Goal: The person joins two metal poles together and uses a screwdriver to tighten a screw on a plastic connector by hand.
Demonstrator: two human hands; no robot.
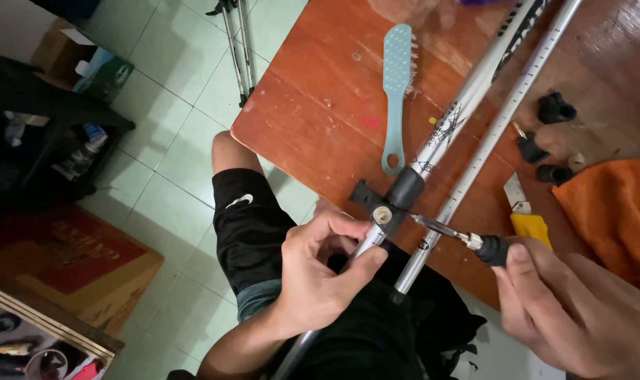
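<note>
Gripping the silver metal pole (368, 243) in your left hand (318, 278), your right hand (577, 309) grips a black-handled screwdriver (461, 238), tip at the pole's black plastic clamp (394, 200).

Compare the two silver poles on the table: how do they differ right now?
The printed pole is thicker, with black graphics and a black clamp collar; the left hand grips it. The thin pole is slimmer, marked with scale ticks, and lies unheld beside it. Both are silver and run diagonally across the wooden table.
</note>
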